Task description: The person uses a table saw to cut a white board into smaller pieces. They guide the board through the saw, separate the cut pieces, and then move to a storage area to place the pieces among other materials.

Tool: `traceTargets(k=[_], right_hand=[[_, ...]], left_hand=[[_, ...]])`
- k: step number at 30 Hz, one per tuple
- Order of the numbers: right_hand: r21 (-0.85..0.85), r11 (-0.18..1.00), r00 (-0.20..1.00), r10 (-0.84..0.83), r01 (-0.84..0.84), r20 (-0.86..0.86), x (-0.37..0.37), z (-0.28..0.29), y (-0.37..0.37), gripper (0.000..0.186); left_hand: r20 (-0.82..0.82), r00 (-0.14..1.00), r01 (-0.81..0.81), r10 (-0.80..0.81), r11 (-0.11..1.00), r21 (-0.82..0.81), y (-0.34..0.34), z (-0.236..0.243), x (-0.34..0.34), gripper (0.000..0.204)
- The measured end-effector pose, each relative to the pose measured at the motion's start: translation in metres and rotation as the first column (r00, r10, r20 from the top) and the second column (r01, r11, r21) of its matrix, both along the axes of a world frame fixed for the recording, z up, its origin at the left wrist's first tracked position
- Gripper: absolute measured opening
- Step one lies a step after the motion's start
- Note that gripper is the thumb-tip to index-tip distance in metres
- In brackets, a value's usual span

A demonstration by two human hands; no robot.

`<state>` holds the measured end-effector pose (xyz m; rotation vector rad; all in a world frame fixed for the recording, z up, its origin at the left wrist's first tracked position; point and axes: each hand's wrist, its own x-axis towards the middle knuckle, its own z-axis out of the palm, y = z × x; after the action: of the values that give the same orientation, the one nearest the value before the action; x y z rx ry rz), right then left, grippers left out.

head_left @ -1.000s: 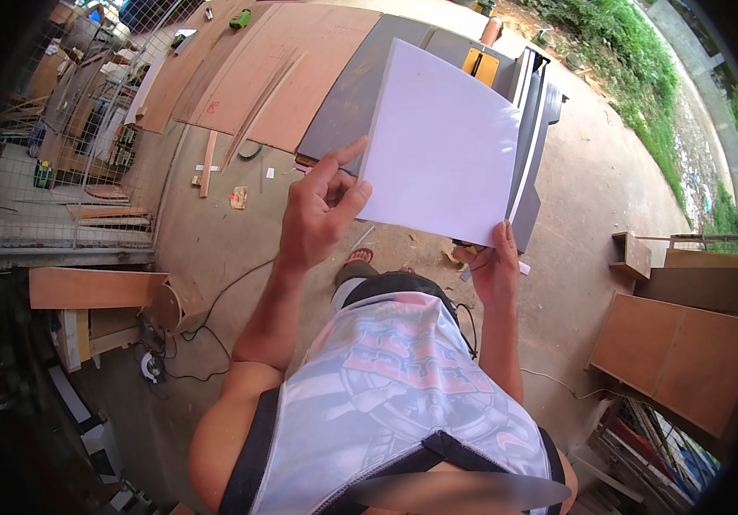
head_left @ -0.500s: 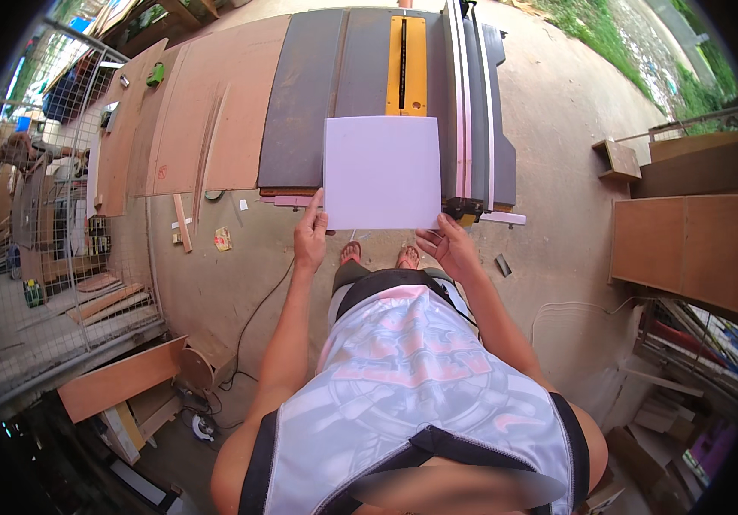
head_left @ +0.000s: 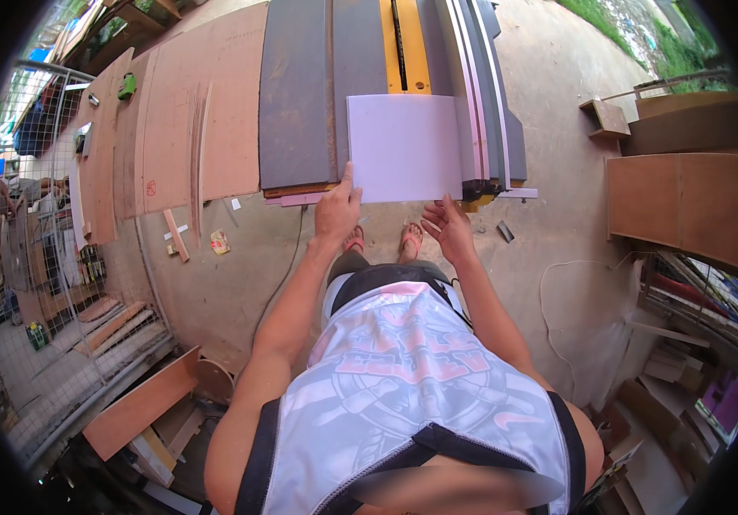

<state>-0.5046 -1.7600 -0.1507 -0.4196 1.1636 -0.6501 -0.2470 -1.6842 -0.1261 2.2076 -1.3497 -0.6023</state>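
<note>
Looking down from the head view, I see my left hand (head_left: 337, 211) resting at the near left corner of the flat white rectangular panel (head_left: 404, 148), thumb and index finger touching its edge, the other fingers loosely curled; it presses rather than grips. My right hand (head_left: 448, 228) hangs just below the panel's near edge, fingers spread and released, apart from the board and holding nothing. That white panel lies flat on the grey table saw top (head_left: 300, 94), covering the near end of the yellow centre insert (head_left: 407, 47), with the pale pink fence rails (head_left: 472, 77) touching its right side. Brown plywood sheets (head_left: 206, 112) lie left of the saw.
</note>
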Motion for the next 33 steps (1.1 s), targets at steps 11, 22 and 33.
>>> traceTargets(k=[11,22,33], right_hand=[[0.040,0.997,0.995,-0.063,0.066,-0.078,0.009,-0.004,-0.008,0.043],[0.095,0.995,0.994,0.026,-0.015,-0.110,-0.004,-0.005,-0.022,0.036],[0.161,0.986,0.998,0.041,-0.048,0.042,-0.017,-0.009,-0.033,0.032]], left_hand=[[-0.684,0.700,-0.148,0.206,0.978,0.144,0.108,-0.037,0.035,0.031],[-0.922,-0.381,-0.769,0.075,0.528,0.361,0.018,-0.237,0.032,0.052],[-0.847,-0.460,-0.820,-0.266,0.495,0.289,-0.015,-0.235,0.028,0.053]])
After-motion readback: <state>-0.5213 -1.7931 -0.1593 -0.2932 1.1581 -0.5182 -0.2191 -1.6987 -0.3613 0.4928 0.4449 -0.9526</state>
